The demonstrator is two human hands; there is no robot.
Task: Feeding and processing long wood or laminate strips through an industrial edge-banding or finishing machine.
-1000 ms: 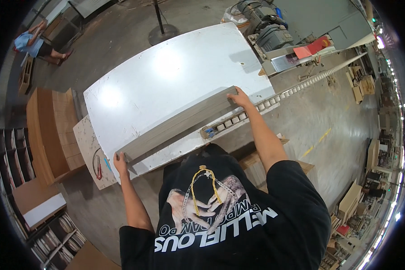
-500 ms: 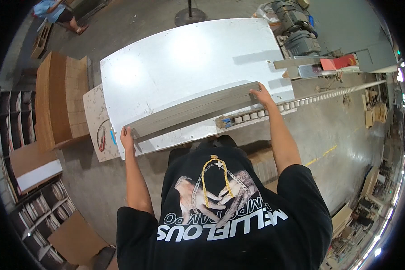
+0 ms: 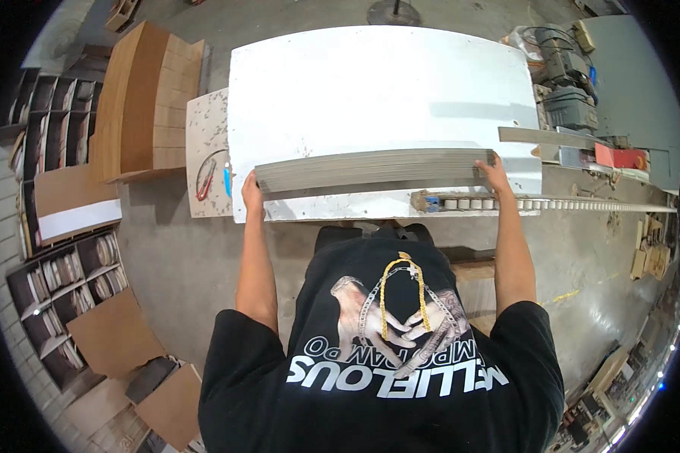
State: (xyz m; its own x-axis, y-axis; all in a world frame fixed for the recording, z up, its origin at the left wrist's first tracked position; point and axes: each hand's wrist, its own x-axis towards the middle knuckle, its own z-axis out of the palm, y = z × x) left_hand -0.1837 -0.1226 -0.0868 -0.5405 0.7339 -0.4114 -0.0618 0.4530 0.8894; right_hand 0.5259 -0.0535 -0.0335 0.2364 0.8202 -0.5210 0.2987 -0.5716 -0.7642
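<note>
A long stack of thin grey board strips (image 3: 370,170) lies lengthwise along the near part of a white tabletop (image 3: 340,83). At its left end, my left hand (image 3: 252,198) is closed on the edge, beside the table's front left corner. My right hand (image 3: 496,175) grips the other end, its thumb over the near side and fingers round the end. The undersides of the strips are hidden. Just in front of the stack, a rail of white rollers (image 3: 468,203) runs along the table's near edge and out to the right.
A speckled board (image 3: 208,121) with red-handled pliers (image 3: 204,185) adjoins the table's left side. Beyond it stand a brown cardboard stack (image 3: 132,98) and shelves (image 3: 72,279). At right are a grey board strip (image 3: 540,136), a red item (image 3: 619,157) and grey machinery (image 3: 570,109).
My view has turned, so the table and stack now lie nearly level and farther right in it. The person at upper left has gone out of view. Both hands still hold the stack's ends.
</note>
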